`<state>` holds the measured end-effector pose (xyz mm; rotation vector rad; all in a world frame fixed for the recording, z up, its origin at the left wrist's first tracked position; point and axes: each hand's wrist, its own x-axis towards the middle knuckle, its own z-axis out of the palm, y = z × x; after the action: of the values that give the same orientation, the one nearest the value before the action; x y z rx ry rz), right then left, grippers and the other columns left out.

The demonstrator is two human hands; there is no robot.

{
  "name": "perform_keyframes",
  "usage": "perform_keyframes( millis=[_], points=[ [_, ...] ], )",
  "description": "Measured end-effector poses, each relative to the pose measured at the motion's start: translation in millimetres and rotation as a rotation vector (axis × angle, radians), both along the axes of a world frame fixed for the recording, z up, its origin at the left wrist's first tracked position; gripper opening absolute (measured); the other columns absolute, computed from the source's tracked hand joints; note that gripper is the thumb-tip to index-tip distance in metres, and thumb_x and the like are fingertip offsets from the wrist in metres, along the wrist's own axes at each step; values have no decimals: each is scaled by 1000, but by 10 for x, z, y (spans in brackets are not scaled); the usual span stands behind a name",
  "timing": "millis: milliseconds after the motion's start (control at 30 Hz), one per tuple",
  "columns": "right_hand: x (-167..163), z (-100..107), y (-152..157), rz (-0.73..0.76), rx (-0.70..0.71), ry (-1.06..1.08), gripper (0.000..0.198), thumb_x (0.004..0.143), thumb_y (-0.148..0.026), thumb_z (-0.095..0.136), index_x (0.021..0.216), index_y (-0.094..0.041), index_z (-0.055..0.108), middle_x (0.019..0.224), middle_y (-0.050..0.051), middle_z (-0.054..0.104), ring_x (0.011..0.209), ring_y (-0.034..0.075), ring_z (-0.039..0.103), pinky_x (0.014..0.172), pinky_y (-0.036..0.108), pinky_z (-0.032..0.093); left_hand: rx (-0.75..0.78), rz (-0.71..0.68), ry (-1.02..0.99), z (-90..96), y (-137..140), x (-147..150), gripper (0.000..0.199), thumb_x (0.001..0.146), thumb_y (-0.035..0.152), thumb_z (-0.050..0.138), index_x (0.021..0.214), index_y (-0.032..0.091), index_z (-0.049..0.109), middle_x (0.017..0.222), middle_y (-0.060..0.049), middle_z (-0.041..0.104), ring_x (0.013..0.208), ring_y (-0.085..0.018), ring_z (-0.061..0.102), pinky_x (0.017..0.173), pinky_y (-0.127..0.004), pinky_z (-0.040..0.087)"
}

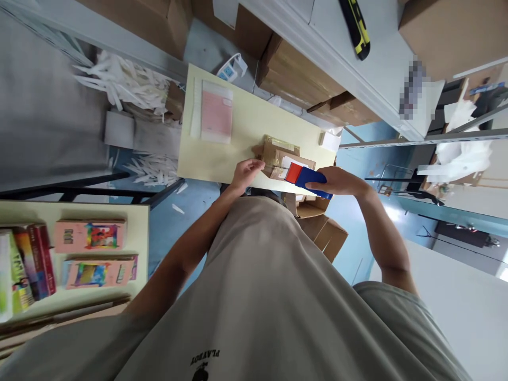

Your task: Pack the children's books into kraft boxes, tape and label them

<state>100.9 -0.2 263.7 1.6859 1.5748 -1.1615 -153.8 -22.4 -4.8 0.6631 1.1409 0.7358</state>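
Tape dispenser (304,177), clasped by the right hand (337,181) at the near side of the carton (273,156), slants lengthwise left-to-right, red end leftward; the left hand (246,173) bends its fingers nearby, any pinch unclear.

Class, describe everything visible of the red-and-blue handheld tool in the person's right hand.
The red-and-blue handheld tool looks like plastic: a longer blue body with a red section at its left end. It slants, red end higher in the picture. The bare right hand grips the blue part, hiding some of it. The red end overlaps the taped brown cardboard box in view; whether they touch is unclear.
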Motion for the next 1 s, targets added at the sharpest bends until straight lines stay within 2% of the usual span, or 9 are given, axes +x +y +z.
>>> perform_keyframes(
  millis=[267, 400, 533, 633, 733, 800, 867, 933, 1000],
  points=[
    [-134, -302, 140, 39, 12, -149, 60, 100, -83, 77, 85, -24, 75, 80, 10, 78, 76, 30, 74, 75, 44, 52, -81, -4, 19, -409, 33, 238, 36, 87, 54, 92, 91, 21, 79, 89, -7, 82, 80, -19, 67, 72, -33, 50],
    [-225, -358, 210, 84, -19, -199, 58, 104, -79, 76, 87, -23, 75, 85, 11, 80, 76, 27, 74, 71, 41, 50, -82, -12, 50, -560, 7, 359, 24, 90, 43, 87, 91, 21, 79, 89, -6, 82, 82, -19, 68, 79, -33, 55],
    [-314, -376, 272, 128, -83, -268, 55, 109, -72, 73, 95, -19, 77, 97, 14, 84, 85, 26, 77, 74, 37, 50, 8, 12, 106, -675, -14, 492, 14, 92, 36, 82, 91, 22, 78, 90, -6, 82, 89, -22, 74, 88, -36, 60],
    [-334, -388, 307, 159, -84, -310, 54, 110, -70, 74, 98, -18, 78, 103, 16, 85, 90, 27, 78, 76, 36, 50, 90, 45, 176, -772, -19, 591, 13, 95, 34, 81, 89, 24, 75, 92, -6, 81, 90, -24, 75, 93, -38, 61],
    [-304, -404, 337, 162, -95, -342, 51, 110, -67, 76, 99, -16, 80, 99, 15, 85, 87, 27, 78, 76, 36, 49, 57, 101, 241, -847, -24, 628, 17, 92, 33, 87, 93, 26, 71, 88, -4, 77, 88, -24, 75, 92, -39, 60],
    [-264, -417, 354, 140, -111, -344, 47, 110, -62, 77, 102, -16, 81, 95, 14, 84, 83, 26, 77, 75, 36, 49, 50, 144, 265, -833, -42, 601, 23, 92, 34, 90, 101, 26, 71, 87, -2, 75, 87, -24, 75, 91, -39, 60],
    [-216, -434, 368, 104, -123, -333, 45, 110, -60, 77, 103, -16, 82, 92, 12, 84, 80, 25, 76, 75, 36, 49, 127, 155, 255, -741, -77, 549, 25, 96, 38, 88, 109, 25, 71, 90, -2, 76, 89, -23, 76, 89, -38, 61],
    [-168, -453, 377, 79, -128, -319, 46, 110, -62, 76, 104, -16, 82, 91, 11, 84, 79, 23, 75, 74, 35, 48, 244, 105, 208, -587, -118, 504, 26, 100, 41, 87, 113, 25, 72, 97, -3, 79, 90, -21, 76, 88, -35, 62],
    [-130, -469, 381, 80, -134, -307, 48, 109, -64, 76, 102, -16, 82, 91, 11, 84, 78, 23, 74, 73, 35, 47, 338, 17, 176, -426, -149, 491, 30, 95, 39, 93, 110, 24, 71, 101, -3, 80, 90, -20, 76, 87, -33, 63]
  ],
)
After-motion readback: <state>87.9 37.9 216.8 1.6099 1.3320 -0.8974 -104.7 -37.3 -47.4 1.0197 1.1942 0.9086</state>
